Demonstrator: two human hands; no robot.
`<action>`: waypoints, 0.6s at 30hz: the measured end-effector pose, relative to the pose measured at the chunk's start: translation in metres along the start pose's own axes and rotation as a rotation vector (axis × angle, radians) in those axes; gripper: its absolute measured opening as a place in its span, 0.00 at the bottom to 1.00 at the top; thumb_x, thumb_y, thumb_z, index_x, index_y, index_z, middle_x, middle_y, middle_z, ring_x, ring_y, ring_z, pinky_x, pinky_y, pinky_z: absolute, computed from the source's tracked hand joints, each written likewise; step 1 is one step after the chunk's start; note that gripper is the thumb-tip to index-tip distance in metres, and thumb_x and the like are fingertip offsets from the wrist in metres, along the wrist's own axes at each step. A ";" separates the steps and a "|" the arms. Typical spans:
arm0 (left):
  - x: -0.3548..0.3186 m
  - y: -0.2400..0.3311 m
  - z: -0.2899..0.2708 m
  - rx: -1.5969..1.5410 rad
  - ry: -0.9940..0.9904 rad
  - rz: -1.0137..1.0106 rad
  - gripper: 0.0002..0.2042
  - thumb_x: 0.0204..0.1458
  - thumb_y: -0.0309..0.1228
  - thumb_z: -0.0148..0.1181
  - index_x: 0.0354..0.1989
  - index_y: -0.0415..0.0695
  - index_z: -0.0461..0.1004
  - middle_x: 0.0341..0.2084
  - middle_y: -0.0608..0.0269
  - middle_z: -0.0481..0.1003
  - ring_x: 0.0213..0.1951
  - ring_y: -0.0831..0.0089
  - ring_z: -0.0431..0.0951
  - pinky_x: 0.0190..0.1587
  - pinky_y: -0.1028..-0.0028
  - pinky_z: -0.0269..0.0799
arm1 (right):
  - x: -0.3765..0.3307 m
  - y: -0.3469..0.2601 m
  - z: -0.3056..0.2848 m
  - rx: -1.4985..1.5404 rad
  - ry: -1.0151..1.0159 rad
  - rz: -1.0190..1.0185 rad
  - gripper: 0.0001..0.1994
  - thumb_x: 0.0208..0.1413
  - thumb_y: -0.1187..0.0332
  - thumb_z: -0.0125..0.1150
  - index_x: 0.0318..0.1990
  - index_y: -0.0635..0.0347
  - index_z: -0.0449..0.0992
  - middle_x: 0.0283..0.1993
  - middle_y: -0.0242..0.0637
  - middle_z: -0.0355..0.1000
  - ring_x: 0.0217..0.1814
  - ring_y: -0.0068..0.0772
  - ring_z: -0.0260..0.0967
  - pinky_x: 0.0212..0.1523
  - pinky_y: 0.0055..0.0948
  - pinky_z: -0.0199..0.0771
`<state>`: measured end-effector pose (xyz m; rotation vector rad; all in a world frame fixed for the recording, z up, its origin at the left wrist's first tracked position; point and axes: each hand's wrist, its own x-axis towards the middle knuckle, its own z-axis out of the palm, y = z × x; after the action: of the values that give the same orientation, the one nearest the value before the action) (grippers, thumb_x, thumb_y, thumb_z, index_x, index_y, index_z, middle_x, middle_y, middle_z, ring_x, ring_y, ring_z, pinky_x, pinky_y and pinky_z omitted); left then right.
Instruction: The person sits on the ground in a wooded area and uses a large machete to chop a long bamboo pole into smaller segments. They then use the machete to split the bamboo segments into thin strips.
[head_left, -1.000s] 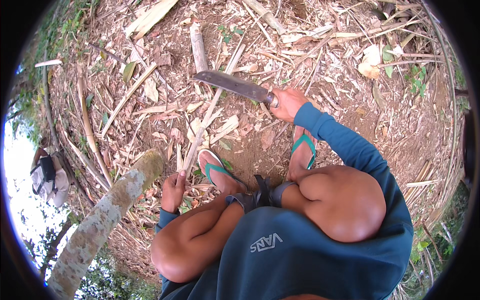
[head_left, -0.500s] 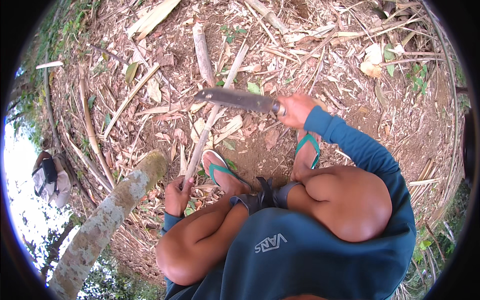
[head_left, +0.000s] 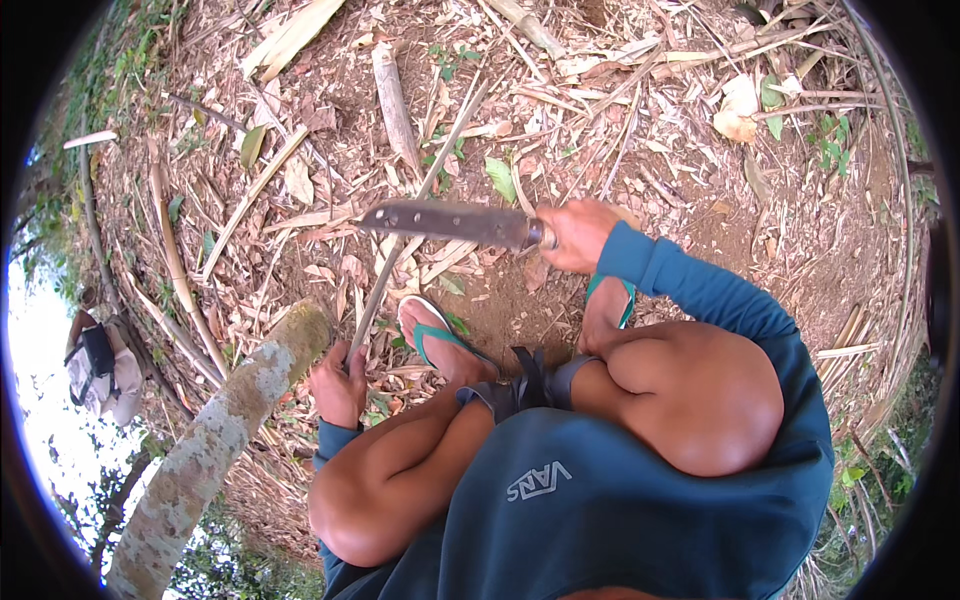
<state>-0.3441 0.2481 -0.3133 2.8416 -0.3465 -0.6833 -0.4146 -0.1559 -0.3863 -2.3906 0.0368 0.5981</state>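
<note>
The right hand (head_left: 578, 233), clenched on the machete (head_left: 450, 222), has swung the blade lower over the last second — it now crosses the thin stick (head_left: 400, 260) at twelve o'clock from the left hand (head_left: 338, 385), which grips the stick's near end — a chop looks under way.

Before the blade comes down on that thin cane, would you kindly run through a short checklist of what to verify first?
1. Right hand closed around the machete handle: ok.
2. Left hand gripping the low end of the thin cane: ok.
3. Left hand away from the blade, which is held across the cane much farther up: ok.
4. Left foot in its green sandal apart from the blade: not ok; in the picture it lies just below the blade.
5. Cane seated firmly on the leaf-strewn ground: cannot tell.
6. Edge sharpness: cannot tell.
</note>
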 end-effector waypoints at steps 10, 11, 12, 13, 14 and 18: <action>0.001 -0.012 0.002 -0.035 -0.003 -0.019 0.12 0.54 0.37 0.63 0.27 0.42 0.75 0.14 0.50 0.71 0.18 0.53 0.72 0.25 0.61 0.66 | 0.046 0.115 -0.009 -0.156 0.254 0.466 0.18 0.46 0.57 0.62 0.37 0.62 0.79 0.29 0.53 0.77 0.32 0.54 0.77 0.41 0.47 0.77; 0.002 -0.017 0.005 -0.026 -0.052 -0.070 0.12 0.54 0.38 0.63 0.27 0.42 0.76 0.15 0.51 0.72 0.18 0.54 0.73 0.25 0.62 0.67 | 0.043 0.123 -0.006 -0.057 0.213 0.421 0.18 0.46 0.56 0.62 0.38 0.63 0.79 0.30 0.54 0.77 0.33 0.54 0.77 0.42 0.47 0.77; 0.003 -0.023 0.011 -0.103 -0.106 -0.158 0.13 0.55 0.39 0.62 0.28 0.42 0.77 0.15 0.55 0.75 0.19 0.60 0.75 0.26 0.64 0.68 | 0.040 0.126 0.002 0.014 0.181 0.426 0.19 0.46 0.56 0.62 0.38 0.63 0.79 0.30 0.54 0.77 0.34 0.54 0.77 0.43 0.46 0.76; 0.005 -0.030 0.018 -0.155 -0.093 -0.147 0.13 0.56 0.39 0.62 0.28 0.42 0.77 0.16 0.55 0.75 0.20 0.61 0.76 0.27 0.65 0.69 | 0.034 0.126 0.010 0.094 0.190 0.369 0.20 0.46 0.55 0.62 0.39 0.63 0.79 0.31 0.54 0.77 0.35 0.55 0.77 0.44 0.46 0.76; 0.007 -0.038 0.028 -0.197 -0.135 -0.194 0.13 0.56 0.40 0.61 0.28 0.41 0.78 0.16 0.56 0.76 0.20 0.62 0.76 0.27 0.65 0.69 | 0.028 0.123 0.020 0.117 0.196 0.390 0.23 0.46 0.52 0.63 0.41 0.64 0.79 0.34 0.56 0.77 0.37 0.54 0.77 0.46 0.45 0.75; 0.009 -0.070 0.060 -0.236 -0.167 -0.164 0.16 0.58 0.42 0.60 0.34 0.39 0.79 0.20 0.57 0.78 0.24 0.63 0.78 0.31 0.67 0.72 | -0.003 0.104 0.048 0.313 0.274 0.442 0.27 0.45 0.48 0.66 0.47 0.61 0.79 0.34 0.54 0.77 0.38 0.52 0.76 0.45 0.41 0.75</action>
<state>-0.3516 0.3041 -0.3862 2.6149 -0.0518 -0.9296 -0.4551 -0.2082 -0.4799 -2.1434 0.7385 0.4160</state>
